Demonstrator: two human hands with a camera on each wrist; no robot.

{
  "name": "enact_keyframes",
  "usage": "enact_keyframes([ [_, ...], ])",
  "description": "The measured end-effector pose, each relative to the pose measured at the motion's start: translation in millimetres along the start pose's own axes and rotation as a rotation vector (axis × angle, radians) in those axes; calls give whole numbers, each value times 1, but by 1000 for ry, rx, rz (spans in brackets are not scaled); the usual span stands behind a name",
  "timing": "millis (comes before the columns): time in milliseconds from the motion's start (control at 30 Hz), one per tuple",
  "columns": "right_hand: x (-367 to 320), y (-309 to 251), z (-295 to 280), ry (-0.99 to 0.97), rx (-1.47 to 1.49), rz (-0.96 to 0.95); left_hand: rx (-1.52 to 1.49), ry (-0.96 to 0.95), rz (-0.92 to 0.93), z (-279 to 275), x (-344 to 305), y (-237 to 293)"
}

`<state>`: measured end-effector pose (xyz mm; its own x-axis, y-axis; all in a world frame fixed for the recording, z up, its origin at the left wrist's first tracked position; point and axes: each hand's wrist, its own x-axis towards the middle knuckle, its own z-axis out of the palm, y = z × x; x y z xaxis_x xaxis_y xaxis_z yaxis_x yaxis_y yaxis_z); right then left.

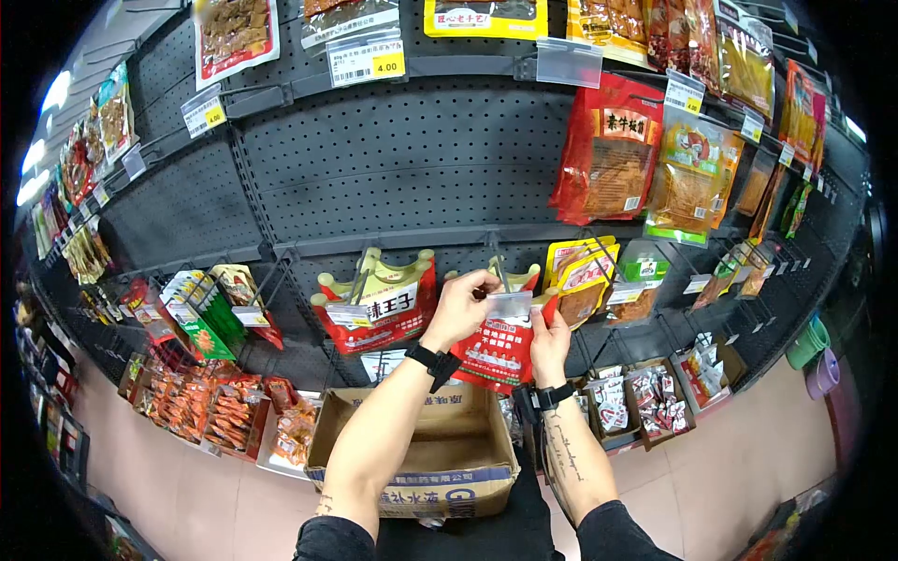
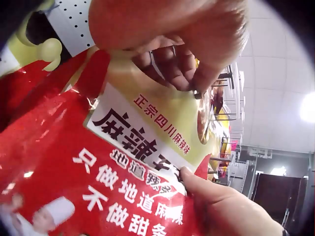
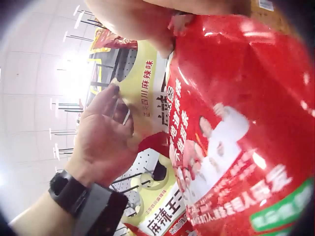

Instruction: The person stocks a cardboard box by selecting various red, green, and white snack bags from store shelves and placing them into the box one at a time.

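At the far left of the head view, we saw small orange snack packets (image 1: 192,407) in low display boxes, with green and white packets (image 1: 198,318) hanging above them. Next came the red-and-gold packets (image 1: 379,313), with crown-shaped tops, hanging on the dark pegboard (image 1: 374,159). Below these, an open cardboard box (image 1: 449,500) stood between our forearms. Our left hand (image 1: 458,313), a black band round its wrist, was beside the front end of a hook (image 1: 499,262), its fingers bent; we could not tell whether they pinched the hook or the packet's top. The red packet (image 1: 491,355) was just right of that hand, upright in front of the pegboard, its upper part near the hook and a clear tag holder (image 1: 511,304). We could not tell whether it hung on the hook. Our right hand (image 1: 550,344) gripped its right side, the thumb lying on the printed front. Further right hung yellow packets (image 1: 580,280), with a large red pouch (image 1: 613,150) higher up. Boxes of white-and-red packets (image 1: 658,397) were below, and a green basin (image 1: 806,343) was at the far right.
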<state>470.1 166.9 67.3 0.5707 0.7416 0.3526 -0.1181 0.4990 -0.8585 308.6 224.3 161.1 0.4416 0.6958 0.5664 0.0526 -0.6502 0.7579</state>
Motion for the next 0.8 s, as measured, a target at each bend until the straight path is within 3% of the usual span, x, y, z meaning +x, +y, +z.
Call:
enact_keyframes([
  [100, 9, 9, -6, 104, -405, -82, -38, -4, -6, -4, 5, -10],
  [133, 0, -16, 4, 146, -523, -118, 102, 20, -19, -6, 7, -14],
  [267, -15, -11, -1, 158, -627, -202, 220, 111, -18, -1, 10, -10],
  [333, -32, -11, 4, 266, -694, -441, 297, 155, -7, 2, 14, -5],
  [367, -41, -16, 2, 184, -695, -383, 338, 188, -2, 3, 17, -8],
  [400, -49, -25, 9, 230, -785, -480, 381, 220, 2, 3, 18, -9],
  [467, -49, -11, 4, -148, -674, -252, 480, 237, -18, 2, 19, -9],
  [500, -47, -17, 12, -275, -728, -306, 531, 237, 5, 4, 22, -14],
  [533, -40, -6, 18, -330, -704, -463, 562, 186, 36, -1, 26, -34],
  [567, -36, 0, 17, -364, -648, -290, 419, 148, 43, -2, 25, -58],
  [600, -31, 14, 14, -323, -749, -249, 140, 188, -4, 3, 18, -39],
  [633, -30, 19, 9, -334, -713, -261, 258, 220, 106, 0, 10, -34],
  [667, -30, 18, 6, -395, -681, -193, 268, 209, -34, -8, -4, -28],
  [700, -33, 17, 4, -435, -688, -172, 379, 216, 145, -17, -19, -26],
  [800, -55, -15, 7, -622, -554, 30, 485, 3, 106, -50, -64, -25],
])
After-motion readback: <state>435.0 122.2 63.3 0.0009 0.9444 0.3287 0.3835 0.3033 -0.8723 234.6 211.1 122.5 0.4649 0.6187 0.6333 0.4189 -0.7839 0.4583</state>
